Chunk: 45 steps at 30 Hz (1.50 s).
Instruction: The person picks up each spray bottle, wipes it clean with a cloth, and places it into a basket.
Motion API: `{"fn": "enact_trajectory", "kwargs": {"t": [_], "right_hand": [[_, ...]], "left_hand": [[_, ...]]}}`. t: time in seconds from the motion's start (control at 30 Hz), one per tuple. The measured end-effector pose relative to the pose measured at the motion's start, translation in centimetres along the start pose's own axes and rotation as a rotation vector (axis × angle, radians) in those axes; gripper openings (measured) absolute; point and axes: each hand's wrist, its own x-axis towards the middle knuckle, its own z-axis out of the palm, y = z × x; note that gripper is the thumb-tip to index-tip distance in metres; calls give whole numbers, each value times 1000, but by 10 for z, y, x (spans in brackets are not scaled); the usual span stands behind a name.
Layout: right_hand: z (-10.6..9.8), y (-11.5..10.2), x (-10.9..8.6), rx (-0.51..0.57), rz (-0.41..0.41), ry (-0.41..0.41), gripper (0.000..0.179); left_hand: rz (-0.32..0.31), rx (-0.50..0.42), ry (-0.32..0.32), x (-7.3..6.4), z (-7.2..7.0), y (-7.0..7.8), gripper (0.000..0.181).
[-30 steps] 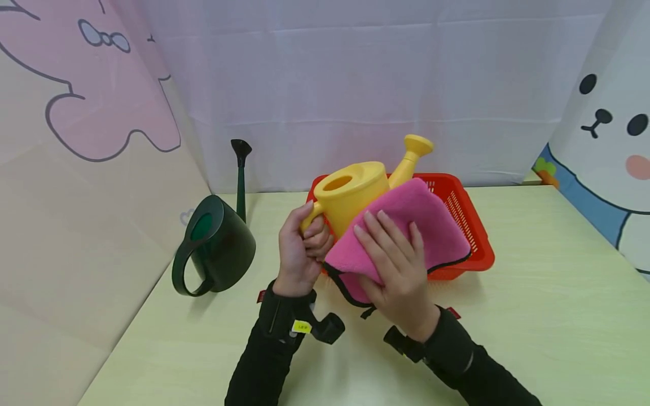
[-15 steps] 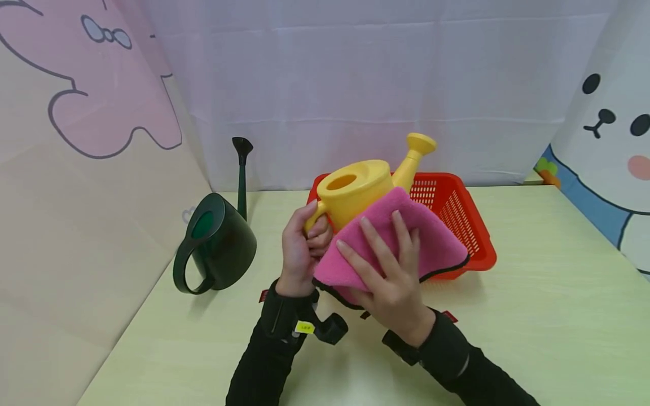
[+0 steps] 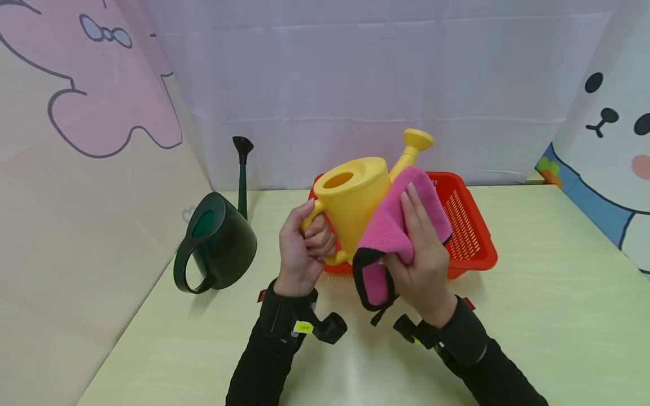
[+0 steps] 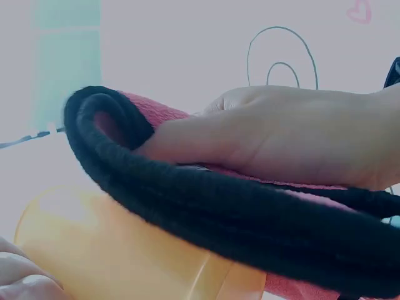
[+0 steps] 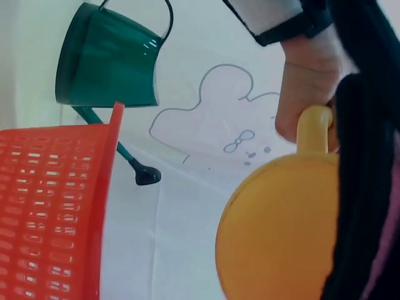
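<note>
A yellow watering can (image 3: 350,197) is held up over the table, its rose pointing to the upper right. My left hand (image 3: 304,248) grips its handle, fingers curled round it. My right hand (image 3: 424,259) holds a pink cloth (image 3: 388,220) with black edging against the can's right side. The fingers lie long over the cloth while the thumb goes in under a fold. In the left wrist view, the cloth's black edge (image 4: 206,200) crosses in front of the yellow can (image 4: 125,250). The right wrist view shows the can's round base (image 5: 281,231).
A red plastic basket (image 3: 469,225) stands on the table behind the can and cloth. To the left is a dark green watering can (image 3: 228,254) with a long spout. A white curtain (image 3: 325,84) hangs behind the pale table (image 3: 548,316).
My right hand first slides the cloth down-left over the can, then moves up and right with it. The cloth is now more folded, baring more of the can. The left hand keeps its grip.
</note>
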Motion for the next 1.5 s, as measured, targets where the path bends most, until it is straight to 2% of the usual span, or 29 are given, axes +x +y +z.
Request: {"fn": "enact_trajectory", "kwargs": {"t": [0.2, 0.4, 0.53, 0.7, 0.9, 1.03, 1.13, 1.27, 1.37, 1.5], "right_hand": [[1, 2, 0, 25, 31, 8, 61], [3, -4, -2, -14, -3, 5, 57], [6, -8, -5, -76, -84, 18, 52], [12, -12, -10, -123, -242, 36, 48], [19, -21, -16, -211, -444, -34, 47], [20, -23, -17, -239, -505, -87, 47], [18, -20, -15, -219, -497, -97, 48], [14, -13, -11, -138, -443, -60, 49], [11, -8, -8, -33, -355, -10, 47], [6, -1, -3, 111, -193, 56, 43]], "left_hand": [[1, 4, -1, 0, -1, 0, 48], [0, -6, 2, 0, -2, 2, 47], [-2, -28, -2, 0, -2, 2, 48], [6, -60, -16, 1, -2, 3, 47], [-10, -141, 17, 1, -2, 2, 47], [-13, -167, 45, 1, -1, 2, 46], [3, -168, 23, 2, 0, 2, 47], [24, -123, -20, 3, -1, 3, 47], [24, -82, -15, 3, -1, 3, 48], [8, -65, 9, 2, -1, 4, 49]]}}
